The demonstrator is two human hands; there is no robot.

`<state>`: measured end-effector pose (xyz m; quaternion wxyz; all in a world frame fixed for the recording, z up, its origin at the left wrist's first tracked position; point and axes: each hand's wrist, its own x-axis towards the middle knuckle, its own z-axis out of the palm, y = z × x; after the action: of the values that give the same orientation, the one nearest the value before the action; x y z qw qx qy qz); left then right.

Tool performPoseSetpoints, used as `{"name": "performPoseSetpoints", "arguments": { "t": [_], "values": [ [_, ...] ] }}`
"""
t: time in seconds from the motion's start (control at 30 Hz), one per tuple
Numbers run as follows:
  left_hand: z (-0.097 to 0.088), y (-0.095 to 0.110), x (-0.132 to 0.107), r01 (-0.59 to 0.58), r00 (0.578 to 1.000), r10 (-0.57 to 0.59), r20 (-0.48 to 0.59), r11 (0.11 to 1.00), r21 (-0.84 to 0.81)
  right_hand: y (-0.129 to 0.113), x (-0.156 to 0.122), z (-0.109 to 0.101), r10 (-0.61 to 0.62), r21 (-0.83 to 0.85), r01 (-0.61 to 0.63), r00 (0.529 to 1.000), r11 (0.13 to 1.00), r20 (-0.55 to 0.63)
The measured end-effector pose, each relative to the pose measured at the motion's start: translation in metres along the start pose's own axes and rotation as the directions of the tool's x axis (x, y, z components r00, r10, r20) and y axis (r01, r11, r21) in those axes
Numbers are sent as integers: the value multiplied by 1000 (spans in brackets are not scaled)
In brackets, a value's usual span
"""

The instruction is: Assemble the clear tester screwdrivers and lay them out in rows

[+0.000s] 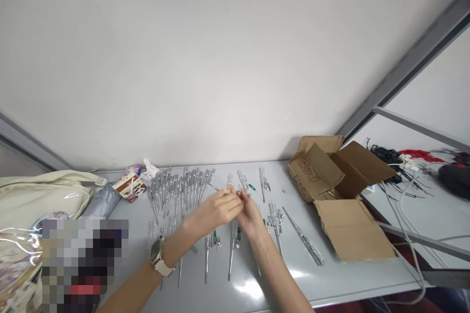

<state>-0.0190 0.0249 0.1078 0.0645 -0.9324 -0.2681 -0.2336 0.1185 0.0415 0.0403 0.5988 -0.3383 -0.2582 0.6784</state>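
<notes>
**Thin steel shaft [214, 187] held out from meeting fingertips**

Free end angled to the left and slightly away, long axis running nearly across the view, inner end lost among the fingers. Left hand [216, 209] the nearer, palm down, fingers pressed together and reaching rightward; right hand [250, 214] opposite, fingers bunched upward against them. Which hand actually pinches the shaft: impossible to tell from this view. Left forearm [147, 279] low from the lower left, pale-strapped wristwatch [158, 257] at the wrist; right forearm [275, 269] rising from the lower right. Dense, roughly parallel clear-handled tester screwdrivers [181, 190] to the left, looser ones [233, 249] below the hands, a long one [303, 237] diagonal to the right. Farther right, an open cardboard box [323, 171] at the edge of the grey table [316, 283]; at the left end, a pale canvas bag [44, 195].
</notes>
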Motion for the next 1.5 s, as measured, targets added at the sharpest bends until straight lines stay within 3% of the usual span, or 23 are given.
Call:
{"name": "performPoseSetpoints", "arguments": {
  "t": [0.17, 0.33, 0.43, 0.53, 0.6, 0.7, 0.77, 0.83, 1.03, 1.13, 1.3, 1.5],
  "values": [
    [13, -3, -9, 61, 998, -59, 37, 997, -54, -1, 8, 11, 153, 102, -145, 985, 984, -73],
    [18, -9, -27, 179, 984, -178, 18, 982, -58, -6, 0, 11, 201, 98, -191, 973, 977, -114],
    [18, -9, -39, 262, 964, -264, -29, 963, -62, -23, -8, -7, 109, 22, -107, 984, 994, -144],
    [18, -7, -47, 285, 955, -290, -58, 955, -81, -51, -7, -40, -118, -260, 69, 977, 963, -179],
    [19, -5, -49, 282, 955, -288, -67, 955, -87, -72, -5, -67, -350, -509, 198, 910, 838, -222],
    [19, -3, -48, 276, 957, -283, -67, 956, -99, -95, -7, -109, -559, -695, 236, 780, 679, -282],
    [17, -1, -45, 269, 958, -277, -71, 957, -111, -101, -15, -134, -699, -926, 100, 687, 363, -200],
    [16, 0, -42, 264, 958, -275, -80, 956, -125, -101, -24, -156, -739, -991, -33, 663, 129, -118],
    [12, 6, -34, 247, 958, -267, -103, 954, -168, -90, -34, -190, -581, -987, -30, 812, -156, 67],
    [12, 7, -33, 249, 957, -269, -105, 953, -173, -85, -30, -196, -537, -971, 9, 832, -240, 141],
    [12, 6, -33, 255, 957, -275, -96, 950, -180, -85, -22, -198, -544, -981, 82, 823, -174, 165],
    [10, 6, -32, 254, 956, -274, -105, 952, -172, -94, 11, -179, -519, -980, 157, 831, -122, 198]
  ]
}}
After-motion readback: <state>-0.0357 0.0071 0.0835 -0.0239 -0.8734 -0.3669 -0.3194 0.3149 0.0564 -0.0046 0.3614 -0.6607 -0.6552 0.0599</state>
